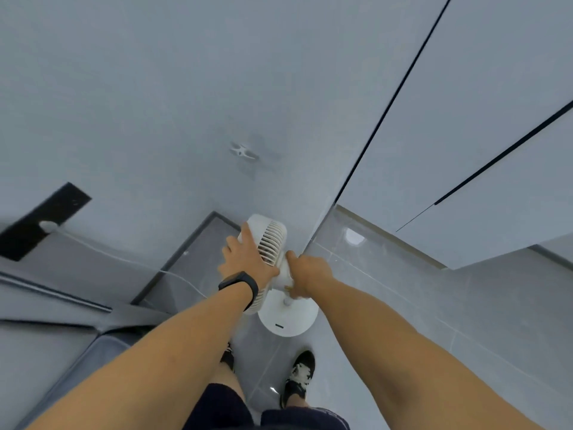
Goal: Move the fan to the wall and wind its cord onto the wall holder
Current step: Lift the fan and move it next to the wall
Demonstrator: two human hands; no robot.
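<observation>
A white pedestal fan point(273, 240) stands on its round base point(288, 318) on the grey tiled floor, close to the grey wall. My left hand point(246, 259), with a black band on the wrist, grips the grille of the fan head from the left. My right hand point(305, 273) is closed around the back of the head, near the top of the pole. A thin white cord point(173, 274) runs from the fan leftwards to a white plug point(48, 226) in a black wall socket plate point(40, 221). A small white holder point(243, 151) is fixed to the wall above the fan.
A white cabinet or door panel point(449, 135) with dark gaps juts out at the right, its corner beside the fan. Grey furniture point(46, 305) fills the lower left. My two feet in dark shoes point(299, 377) stand just behind the fan base.
</observation>
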